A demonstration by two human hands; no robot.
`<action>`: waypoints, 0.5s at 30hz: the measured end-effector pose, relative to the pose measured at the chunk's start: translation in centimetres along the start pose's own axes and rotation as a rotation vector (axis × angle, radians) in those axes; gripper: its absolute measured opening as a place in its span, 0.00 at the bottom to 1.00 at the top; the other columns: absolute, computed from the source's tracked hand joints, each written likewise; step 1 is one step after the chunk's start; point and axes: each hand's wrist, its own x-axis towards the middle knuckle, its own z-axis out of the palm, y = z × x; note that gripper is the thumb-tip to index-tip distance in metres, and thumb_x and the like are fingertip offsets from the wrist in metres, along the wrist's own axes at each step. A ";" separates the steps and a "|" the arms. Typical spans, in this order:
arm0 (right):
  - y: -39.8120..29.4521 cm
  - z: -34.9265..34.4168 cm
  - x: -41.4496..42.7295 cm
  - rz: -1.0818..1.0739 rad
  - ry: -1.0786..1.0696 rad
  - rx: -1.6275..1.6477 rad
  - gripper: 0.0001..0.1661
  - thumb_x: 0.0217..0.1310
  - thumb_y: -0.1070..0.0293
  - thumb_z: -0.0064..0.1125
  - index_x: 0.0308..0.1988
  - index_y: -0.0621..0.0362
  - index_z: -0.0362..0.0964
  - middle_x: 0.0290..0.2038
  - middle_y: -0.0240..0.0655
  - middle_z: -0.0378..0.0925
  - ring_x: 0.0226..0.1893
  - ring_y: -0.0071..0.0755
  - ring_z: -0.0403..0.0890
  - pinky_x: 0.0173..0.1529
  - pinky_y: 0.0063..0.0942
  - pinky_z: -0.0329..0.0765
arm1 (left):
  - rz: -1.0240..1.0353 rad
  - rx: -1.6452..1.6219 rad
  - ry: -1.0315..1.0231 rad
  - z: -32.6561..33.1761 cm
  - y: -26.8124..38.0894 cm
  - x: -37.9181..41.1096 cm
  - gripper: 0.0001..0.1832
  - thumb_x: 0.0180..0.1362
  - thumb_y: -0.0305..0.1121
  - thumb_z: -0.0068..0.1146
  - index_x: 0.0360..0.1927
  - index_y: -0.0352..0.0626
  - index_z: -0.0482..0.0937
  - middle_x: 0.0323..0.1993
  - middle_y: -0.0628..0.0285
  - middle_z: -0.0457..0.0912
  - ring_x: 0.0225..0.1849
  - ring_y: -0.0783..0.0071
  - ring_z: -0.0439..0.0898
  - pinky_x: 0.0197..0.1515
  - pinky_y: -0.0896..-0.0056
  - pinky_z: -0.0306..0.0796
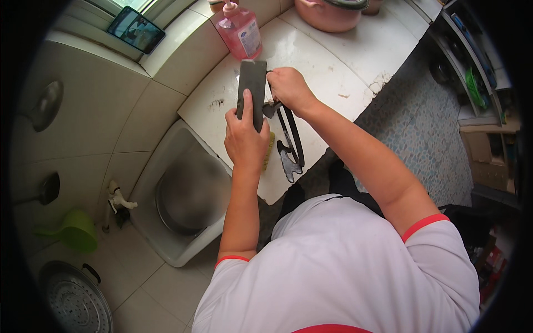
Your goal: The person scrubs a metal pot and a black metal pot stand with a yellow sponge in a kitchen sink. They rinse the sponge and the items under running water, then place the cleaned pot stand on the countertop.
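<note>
My left hand [245,139] grips a dark grey rectangular block [252,83], which looks like a sharpening stone, with the index finger laid along its face. Close on its right, my right hand [291,89] is closed around part of a black metal object, mostly hidden by the fingers. A dark flat piece [271,109] shows between the two hands. Long black bars [293,135] run down from the right hand towards a worn silvery forked end [289,165] near the counter's edge; how these parts join is unclear. Partly behind my left wrist lies a yellow sponge [270,150].
Left of the white tiled counter [337,66] is a sink [177,254] holding a metal basin [166,216]. A pink pump bottle [241,35] stands against the wall. A phone [136,30] leans by the window. A pink pot [329,16] sits at the back.
</note>
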 end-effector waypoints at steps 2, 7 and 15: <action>-0.3 -0.7 0.0 -0.134 -0.078 -0.212 0.16 0.57 0.68 0.43 0.19 0.64 0.66 0.14 0.35 0.68 0.15 0.29 0.70 0.26 0.30 0.70 | 0.007 -0.002 -0.002 0.1 -0.8 -0.5 0.39 0.46 0.32 0.62 0.64 0.60 0.63 0.46 0.49 0.69 0.40 0.54 0.77 0.39 0.60 0.73; -0.8 1.1 -0.3 0.072 0.019 -0.035 0.06 0.36 0.70 0.60 0.18 0.61 0.75 0.20 0.47 0.75 0.23 0.50 0.78 0.30 0.39 0.76 | -0.007 0.004 -0.053 -1.7 0.1 0.9 0.40 0.45 0.31 0.63 0.65 0.61 0.62 0.45 0.51 0.70 0.41 0.55 0.77 0.38 0.58 0.73; 0.9 3.5 1.2 -0.030 -0.241 -0.590 0.15 0.44 0.64 0.51 0.20 0.66 0.75 0.22 0.56 0.74 0.26 0.56 0.78 0.34 0.43 0.75 | 0.002 -0.046 -0.053 -0.7 -2.2 0.2 0.45 0.40 0.28 0.64 0.65 0.65 0.61 0.48 0.50 0.72 0.44 0.49 0.76 0.44 0.57 0.73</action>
